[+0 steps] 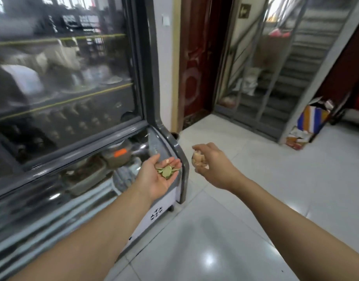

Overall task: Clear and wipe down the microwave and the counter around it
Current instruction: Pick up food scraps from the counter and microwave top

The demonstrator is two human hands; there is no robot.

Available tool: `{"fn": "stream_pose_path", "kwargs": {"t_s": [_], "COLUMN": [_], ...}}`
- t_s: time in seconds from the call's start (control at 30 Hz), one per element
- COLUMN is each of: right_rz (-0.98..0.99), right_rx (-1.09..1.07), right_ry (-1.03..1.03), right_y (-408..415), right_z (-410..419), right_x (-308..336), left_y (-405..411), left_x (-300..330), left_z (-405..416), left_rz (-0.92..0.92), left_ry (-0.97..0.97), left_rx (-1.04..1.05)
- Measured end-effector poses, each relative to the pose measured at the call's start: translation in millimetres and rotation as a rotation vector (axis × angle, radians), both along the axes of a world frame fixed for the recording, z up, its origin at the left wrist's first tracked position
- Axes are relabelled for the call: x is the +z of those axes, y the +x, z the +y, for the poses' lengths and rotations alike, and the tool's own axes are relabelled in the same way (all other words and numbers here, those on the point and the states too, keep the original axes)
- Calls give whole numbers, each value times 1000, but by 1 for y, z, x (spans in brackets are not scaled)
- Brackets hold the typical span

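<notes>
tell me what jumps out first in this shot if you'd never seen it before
Two bare arms reach out mid-frame: the left hand, palm up, carries flat green leaf-like scraps, and the right hand curls around pale beige scraps. At left stands a grey glass-fronted display cabinet, blurred, on a glossy white tiled floor.

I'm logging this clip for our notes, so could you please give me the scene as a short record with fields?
Place: tiled floor beside a glass-fronted display cabinet
Left hand: palm up, open, carrying green leaf scraps
Right hand: fingers curled round pale, beige scraps
Ahead: dark red door and a staircase behind railings
Right edge: striped bag on the floor
Microwave: not in view
Image quality: cabinet contents blurred
</notes>
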State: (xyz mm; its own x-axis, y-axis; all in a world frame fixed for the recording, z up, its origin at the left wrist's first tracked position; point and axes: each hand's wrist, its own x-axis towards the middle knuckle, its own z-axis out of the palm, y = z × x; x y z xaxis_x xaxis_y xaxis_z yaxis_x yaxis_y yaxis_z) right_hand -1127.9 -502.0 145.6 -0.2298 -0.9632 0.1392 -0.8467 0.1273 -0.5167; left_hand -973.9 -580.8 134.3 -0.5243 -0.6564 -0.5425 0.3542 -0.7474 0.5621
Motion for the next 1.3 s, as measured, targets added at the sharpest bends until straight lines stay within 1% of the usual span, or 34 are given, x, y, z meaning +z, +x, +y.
{"fn": "stream_pose_path", "kwargs": {"t_s": [0.13,0.27,0.5,0.67,0.93,1.1,1.3], "right_rz": [-6,-39,-44,0,58,75,69], "right_rx": [-79,-155,-192,-139,42,103,174], "right_ry": [22,-27,-15,-28,5,8,15], "right_y": [-64,-122,-224,-320,-476,-533,-581], "right_z": [-28,-48,-86,-128,-212,-273,-367], "right_x": [5,11,7,6,0,-14,-33], "left_y": [-67,-129,-237,-328,-460,-505,-552], "left_x": [4,10,6,1,-7,-14,-40], "left_z": [-41,-83,-124,-160,-217,-257,-338], "left_rz": [14,-5,-21,-5,-14,-64,-75], "left_ry": [-15,-40,-38,-28,21,29,57], "left_rx": [-83,-134,-172,-105,65,146,240]}}
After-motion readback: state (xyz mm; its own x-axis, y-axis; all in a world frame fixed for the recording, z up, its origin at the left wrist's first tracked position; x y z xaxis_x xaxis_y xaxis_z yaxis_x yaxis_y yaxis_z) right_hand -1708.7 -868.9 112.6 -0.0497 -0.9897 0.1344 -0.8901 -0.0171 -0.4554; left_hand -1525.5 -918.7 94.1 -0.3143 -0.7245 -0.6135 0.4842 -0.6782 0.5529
